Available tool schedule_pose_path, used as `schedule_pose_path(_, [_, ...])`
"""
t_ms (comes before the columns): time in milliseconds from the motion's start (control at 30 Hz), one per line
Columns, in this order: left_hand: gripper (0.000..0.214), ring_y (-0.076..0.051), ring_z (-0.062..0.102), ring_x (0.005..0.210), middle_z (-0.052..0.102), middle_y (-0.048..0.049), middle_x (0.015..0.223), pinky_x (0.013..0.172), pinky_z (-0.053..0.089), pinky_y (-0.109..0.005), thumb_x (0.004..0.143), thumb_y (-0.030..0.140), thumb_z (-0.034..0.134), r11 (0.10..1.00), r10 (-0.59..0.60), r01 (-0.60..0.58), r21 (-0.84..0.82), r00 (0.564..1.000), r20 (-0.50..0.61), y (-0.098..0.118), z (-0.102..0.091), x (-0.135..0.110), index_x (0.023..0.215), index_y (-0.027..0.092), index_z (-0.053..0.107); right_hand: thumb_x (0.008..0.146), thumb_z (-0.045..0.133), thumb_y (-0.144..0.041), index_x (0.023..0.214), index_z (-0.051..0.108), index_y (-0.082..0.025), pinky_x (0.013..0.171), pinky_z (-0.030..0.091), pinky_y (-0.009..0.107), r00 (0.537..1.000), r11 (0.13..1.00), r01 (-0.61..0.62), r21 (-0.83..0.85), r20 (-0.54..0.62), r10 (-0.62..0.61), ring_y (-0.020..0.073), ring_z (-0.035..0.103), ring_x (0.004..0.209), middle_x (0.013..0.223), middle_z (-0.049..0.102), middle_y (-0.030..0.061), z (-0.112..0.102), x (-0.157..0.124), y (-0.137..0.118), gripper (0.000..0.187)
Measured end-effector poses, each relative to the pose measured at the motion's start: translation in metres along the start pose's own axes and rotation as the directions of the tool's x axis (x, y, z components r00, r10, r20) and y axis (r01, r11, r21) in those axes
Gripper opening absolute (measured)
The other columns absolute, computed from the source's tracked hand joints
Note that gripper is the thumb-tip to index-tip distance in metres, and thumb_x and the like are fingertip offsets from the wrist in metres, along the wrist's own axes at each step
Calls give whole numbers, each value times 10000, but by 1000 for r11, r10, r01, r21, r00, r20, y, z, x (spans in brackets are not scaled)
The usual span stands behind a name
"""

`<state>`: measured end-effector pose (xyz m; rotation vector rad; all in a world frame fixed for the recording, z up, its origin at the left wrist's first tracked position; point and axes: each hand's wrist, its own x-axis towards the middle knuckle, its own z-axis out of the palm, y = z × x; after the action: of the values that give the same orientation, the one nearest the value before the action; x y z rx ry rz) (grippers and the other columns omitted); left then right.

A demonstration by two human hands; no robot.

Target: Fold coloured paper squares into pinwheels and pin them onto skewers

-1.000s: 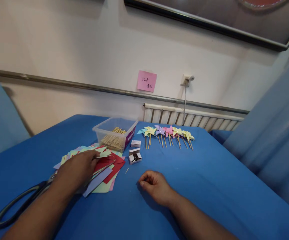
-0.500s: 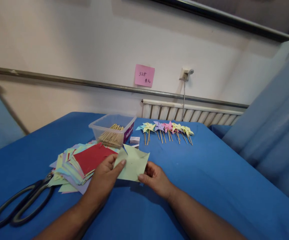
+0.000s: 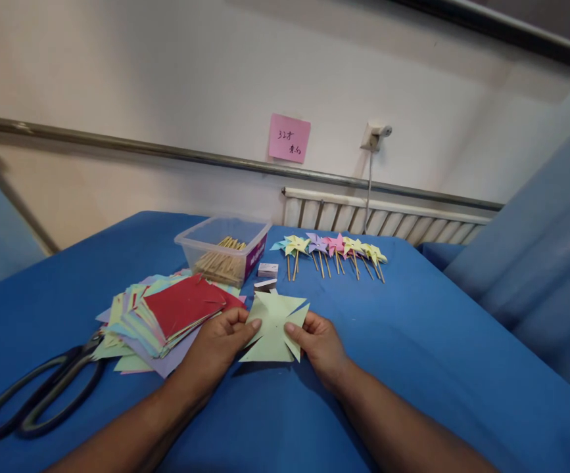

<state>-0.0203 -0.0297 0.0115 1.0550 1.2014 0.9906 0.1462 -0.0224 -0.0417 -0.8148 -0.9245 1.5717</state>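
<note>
A pale green paper square [image 3: 273, 335] with slits cut inward from its corners is held up just above the blue cloth. My left hand [image 3: 228, 332] pinches its left side between thumb and fingers. On the opposite side, my right hand [image 3: 321, 341] grips the paper with the thumb on top. A small dark mark shows near the sheet's middle. Left of my left hand lies a loose pile of coloured paper sheets [image 3: 141, 322], topped by red paper [image 3: 181, 309]. Black-handled scissors [image 3: 43, 394] rest at the far left, their blades partly covered by the pile.
A clear plastic box [image 3: 220, 233] holding wooden sticks [image 3: 223, 263] stands behind the pile. Beside it are a small box [image 3: 267, 270] and another small item [image 3: 265, 285]. Several finished pinwheels [image 3: 334, 246] lie in a row at the back of the blue-covered table [image 3: 413, 368].
The green paper has been turned and now lies flatter, with its corner slits showing. My hands have shifted to grip its left and right sides. The camera view has moved slightly.
</note>
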Motion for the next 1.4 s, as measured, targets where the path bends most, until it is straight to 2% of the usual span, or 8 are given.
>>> schedule_pose_path(567, [327,-137,561,514,626,23,575,506,405,-232,660,452,732,999,36,-36,30,999,-16,-1,-6,2,686,174,561,659,712,-576,682,672,-127,460,307,220,1000,960,9,-281,-3,-10,77,401,446,502,551,-18,-3,-5,-5,451])
schedule_pose_path(700, [302,-185,626,694,696,-43,761,648,479,-284,758,465,641,996,68,-61,-69,993,93,0,-5,-1,806,167,643,701,679,-578,635,655,-124,458,305,221,999,957,16,-290,-38,-29,80,409,431,487,554,-13,-9,-1,2,459])
schedule_pose_path(867, [365,-236,631,945,693,-105,1073,755,486,-310,804,419,605,992,112,-98,-74,969,220,-3,0,-6,1088,195,652,713,685,-550,703,677,-119,460,324,220,990,989,19,-145,-138,-40,81,438,453,607,643,26,-12,3,6,432])
schedule_pose_path(1000, [425,-232,647,877,714,-104,1010,767,487,-319,769,383,666,996,85,-76,-48,969,230,-8,2,-6,1136,169,639,719,684,-543,687,682,-119,461,319,215,997,984,3,-176,-72,-16,78,439,456,589,631,21,-7,-2,5,426])
schedule_pose_path(1167, [349,-217,651,702,735,-85,834,674,503,-319,768,393,667,996,29,-20,-83,994,108,-11,0,-3,998,131,684,749,628,-587,639,660,-120,471,339,233,998,952,-7,-306,62,27,97,462,447,493,559,9,4,-13,4,481])
schedule_pose_path(1267, [348,-214,653,681,736,-82,821,630,505,-307,749,375,688,989,26,-21,-147,999,32,-11,-2,0,996,130,677,794,607,-525,813,658,-137,497,375,241,996,949,79,-305,68,-61,118,506,509,569,578,7,7,-18,4,392])
schedule_pose_path(1333, [363,-207,660,711,738,-81,858,643,511,-296,736,346,707,980,4,-5,-200,1000,-5,-10,-2,1,1031,139,664,805,624,-422,1051,603,-179,559,423,250,984,943,167,-287,-9,-177,134,557,633,806,642,42,6,-19,3,347])
schedule_pose_path(1400, [390,-206,668,749,739,-89,909,677,520,-301,728,322,717,971,-27,22,-240,999,-19,-8,-3,2,1069,144,651,794,634,-311,1250,484,-244,670,469,283,956,913,245,-326,-75,-284,160,583,811,1124,597,84,4,-20,1,484])
